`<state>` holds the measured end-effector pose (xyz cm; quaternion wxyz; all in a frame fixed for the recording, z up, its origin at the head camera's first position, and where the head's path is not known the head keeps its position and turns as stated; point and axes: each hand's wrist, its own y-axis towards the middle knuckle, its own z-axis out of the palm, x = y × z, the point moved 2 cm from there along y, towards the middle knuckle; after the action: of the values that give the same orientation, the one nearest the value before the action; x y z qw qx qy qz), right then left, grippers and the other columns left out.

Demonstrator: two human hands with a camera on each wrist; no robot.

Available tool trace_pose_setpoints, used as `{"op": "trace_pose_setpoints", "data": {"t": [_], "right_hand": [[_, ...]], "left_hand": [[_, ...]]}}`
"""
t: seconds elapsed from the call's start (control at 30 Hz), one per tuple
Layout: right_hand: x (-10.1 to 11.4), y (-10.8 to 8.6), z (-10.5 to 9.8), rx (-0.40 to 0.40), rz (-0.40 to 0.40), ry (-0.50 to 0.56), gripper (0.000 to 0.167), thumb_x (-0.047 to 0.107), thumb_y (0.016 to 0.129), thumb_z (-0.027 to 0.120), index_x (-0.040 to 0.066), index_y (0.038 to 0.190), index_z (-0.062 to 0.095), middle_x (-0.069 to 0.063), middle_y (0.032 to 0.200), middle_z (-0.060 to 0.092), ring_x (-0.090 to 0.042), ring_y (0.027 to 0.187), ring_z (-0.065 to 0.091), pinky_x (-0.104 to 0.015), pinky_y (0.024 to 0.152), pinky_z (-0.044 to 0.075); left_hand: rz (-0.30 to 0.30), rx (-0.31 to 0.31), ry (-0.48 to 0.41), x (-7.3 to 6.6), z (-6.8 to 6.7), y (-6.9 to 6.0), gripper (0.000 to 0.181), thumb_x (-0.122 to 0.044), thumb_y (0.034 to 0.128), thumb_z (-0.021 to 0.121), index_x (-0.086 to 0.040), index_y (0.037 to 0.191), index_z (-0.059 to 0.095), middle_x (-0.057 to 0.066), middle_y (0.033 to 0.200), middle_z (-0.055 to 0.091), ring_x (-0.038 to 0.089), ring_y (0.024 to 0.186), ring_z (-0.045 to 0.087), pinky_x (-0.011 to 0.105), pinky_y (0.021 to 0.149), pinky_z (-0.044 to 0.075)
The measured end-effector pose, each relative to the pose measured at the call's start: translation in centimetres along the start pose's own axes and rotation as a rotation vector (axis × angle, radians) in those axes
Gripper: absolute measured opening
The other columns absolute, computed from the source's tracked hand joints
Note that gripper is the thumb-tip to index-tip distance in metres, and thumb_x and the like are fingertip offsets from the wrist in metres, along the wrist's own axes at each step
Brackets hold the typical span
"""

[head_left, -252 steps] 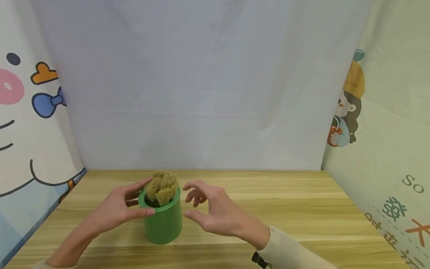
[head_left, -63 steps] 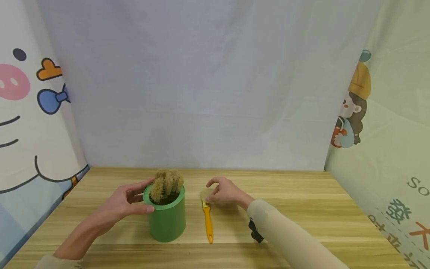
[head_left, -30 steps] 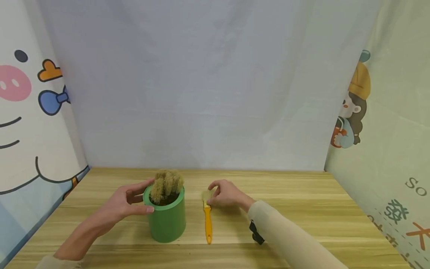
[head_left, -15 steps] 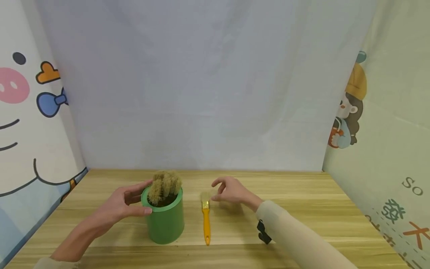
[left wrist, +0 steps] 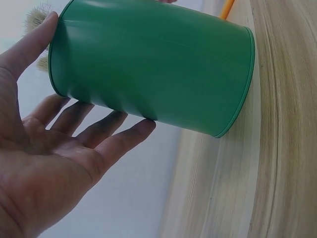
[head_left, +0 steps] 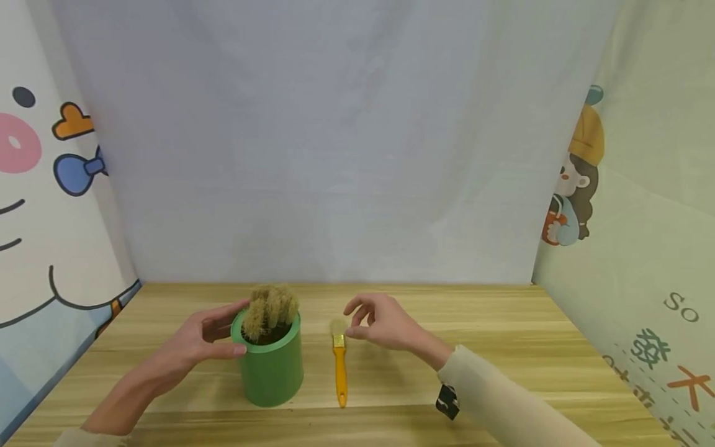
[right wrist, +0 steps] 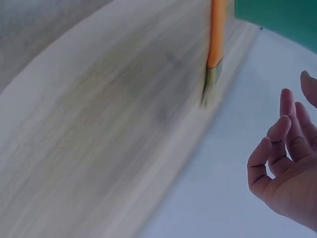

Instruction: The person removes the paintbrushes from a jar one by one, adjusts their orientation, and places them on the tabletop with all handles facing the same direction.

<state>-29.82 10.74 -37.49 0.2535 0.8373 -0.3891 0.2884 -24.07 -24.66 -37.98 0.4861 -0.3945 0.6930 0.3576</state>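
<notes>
A green pot [head_left: 272, 375] stands upright on the table at left of centre, with a clumped, spiny tan cactus [head_left: 274, 310] in dark soil. My left hand [head_left: 192, 338] holds the pot from its left, thumb at the rim and fingertips against the wall in the left wrist view. To the right of the pot lies a paintbrush [head_left: 340, 366] with an orange handle, bristles pointing away from me. My right hand [head_left: 385, 323] hovers just right of the bristles, fingers loosely bent and holding nothing. In the right wrist view it is apart from the paintbrush.
The wooden table [head_left: 491, 347] runs back to a pale cloth [head_left: 335, 155]. Printed cloths hang on both sides, a cartoon pig [head_left: 33, 205] at left and a cartoon figure [head_left: 575, 192] at right. A dark strap [head_left: 447, 401] is at the right wrist.
The paintbrush, not visible in the oldest frame, now lies beside the pot. My right fingers, earlier at its bristle end, have drawn off to the right. My left hand stays on the pot.
</notes>
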Motion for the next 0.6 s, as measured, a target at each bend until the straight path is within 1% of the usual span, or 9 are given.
{"op": "trace_pose_setpoints", "data": {"t": [0.13,0.37,0.43,0.6], "right_hand": [[1.4,-0.6,0.2,-0.027,-0.031,0.027,0.022,0.014,0.093,0.083,0.012,0.113,0.074,0.009,0.087,0.073,-0.022,0.064,0.054,-0.027,0.060,0.043],[4.1,-1.1,1.0,-0.053,-0.087,0.084,0.023,0.011,0.093,0.083,0.015,0.113,0.073,0.011,0.088,0.073,-0.011,0.058,0.050,-0.026,0.059,0.044],[5.0,-1.1,1.4,-0.059,-0.112,0.096,0.023,0.011,0.092,0.083,0.015,0.112,0.073,0.011,0.087,0.073,-0.011,0.057,0.050,-0.026,0.059,0.044],[7.3,-1.2,2.8,-0.073,-0.187,0.114,0.026,0.010,0.092,0.083,0.013,0.115,0.072,0.012,0.087,0.074,-0.009,0.059,0.050,-0.025,0.060,0.044]], "left_hand": [[0.003,0.003,-0.005,0.2,-0.1,0.1,0.082,-0.011,0.0982,0.073,0.002,0.165,0.028,0.027,0.167,0.027,0.056,0.145,0.036,0.045,0.102,0.047],[-0.002,0.004,-0.025,0.5,0.0,0.2,0.083,-0.011,0.0978,0.073,0.004,0.165,0.026,0.028,0.167,0.025,0.057,0.145,0.034,0.043,0.102,0.047],[0.001,0.004,-0.026,0.5,0.0,0.3,0.084,-0.011,0.0978,0.073,0.004,0.165,0.025,0.029,0.167,0.024,0.058,0.144,0.035,0.044,0.103,0.047],[-0.001,0.019,-0.064,0.5,0.1,0.4,0.085,-0.010,0.0981,0.072,0.004,0.166,0.023,0.029,0.168,0.022,0.058,0.144,0.036,0.040,0.099,0.052]]}}
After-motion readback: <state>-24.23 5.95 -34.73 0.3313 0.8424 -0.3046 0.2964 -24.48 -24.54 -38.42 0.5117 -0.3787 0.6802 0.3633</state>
